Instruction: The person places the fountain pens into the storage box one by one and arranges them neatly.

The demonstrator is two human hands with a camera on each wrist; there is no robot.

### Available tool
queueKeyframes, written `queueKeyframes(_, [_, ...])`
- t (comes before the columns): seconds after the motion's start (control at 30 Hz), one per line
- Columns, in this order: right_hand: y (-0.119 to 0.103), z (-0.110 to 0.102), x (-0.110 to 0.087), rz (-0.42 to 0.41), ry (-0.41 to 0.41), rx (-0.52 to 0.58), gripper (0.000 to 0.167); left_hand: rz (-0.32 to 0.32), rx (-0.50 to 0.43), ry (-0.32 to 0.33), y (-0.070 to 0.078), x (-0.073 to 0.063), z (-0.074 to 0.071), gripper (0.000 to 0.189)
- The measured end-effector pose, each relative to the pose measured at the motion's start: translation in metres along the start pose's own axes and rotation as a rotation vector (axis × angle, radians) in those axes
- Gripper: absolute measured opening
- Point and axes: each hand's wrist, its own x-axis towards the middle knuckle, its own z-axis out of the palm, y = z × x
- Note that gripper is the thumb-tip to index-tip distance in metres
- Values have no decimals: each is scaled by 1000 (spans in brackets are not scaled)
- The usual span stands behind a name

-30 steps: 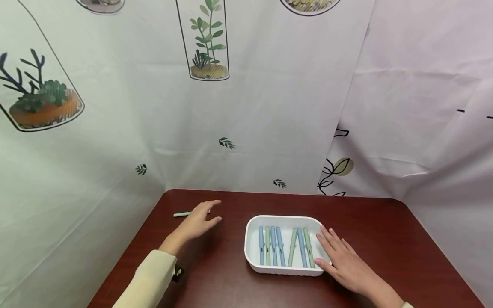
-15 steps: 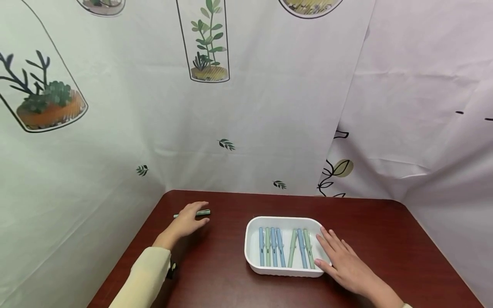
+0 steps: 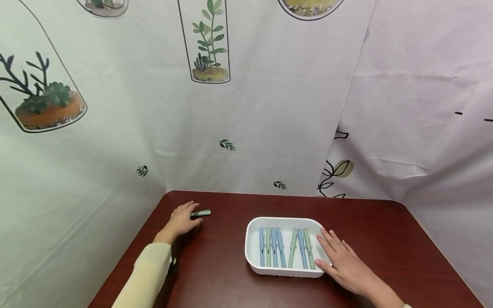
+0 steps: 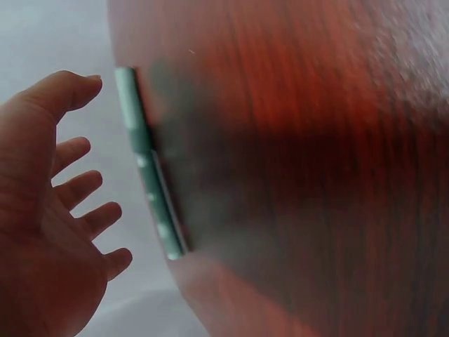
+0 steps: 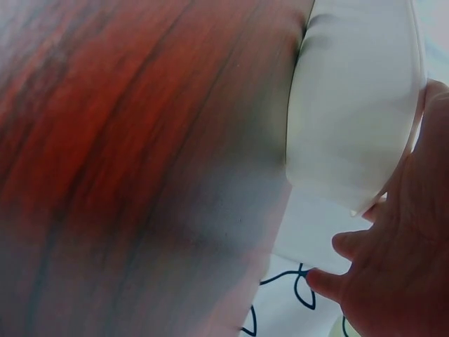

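Observation:
A mint-green pen [image 3: 202,213] lies on the dark red table [image 3: 369,222] near its back left corner. My left hand [image 3: 184,216] hovers over the pen's left end, fingers spread and loosely bent. In the left wrist view the pen [image 4: 149,184] lies just clear of the left hand [image 4: 66,210], with nothing held. A white tray [image 3: 285,272] in the middle holds several blue and green pens [image 3: 274,246] side by side. My right hand [image 3: 339,256] rests flat on the tray's right rim. In the right wrist view the right hand [image 5: 400,267] lies against the tray [image 5: 351,105].
Printed white curtains [image 3: 246,128] close off the back, left and right of the table. Bare tabletop lies between the loose pen and the tray, and to the right of the tray. The table's left edge runs close to the left forearm's cream sleeve [image 3: 148,273].
My left hand has drawn back to the left and now covers the loose pen's left end. The pen, the tray and the right hand have stayed in place.

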Motion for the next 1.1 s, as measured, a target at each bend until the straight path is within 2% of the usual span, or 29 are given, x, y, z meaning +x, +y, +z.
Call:
queueKeyframes(0.27, [0,1,-1,4,-7,5,68,-55,6,-14,-11,2,6,66])
queueKeyframes(0.53, [0,3,-2,3,-2,6,67,-97,27,-50,-13,4,7,64])
queueKeyframes(0.77, [0,1,-1,14,-28,22,68,-126,37,-71,-16,2,9,60])
queueKeyframes(1.1, [0,-1,2,36,-57,30,70,-84,102,17,-21,0,10,36])
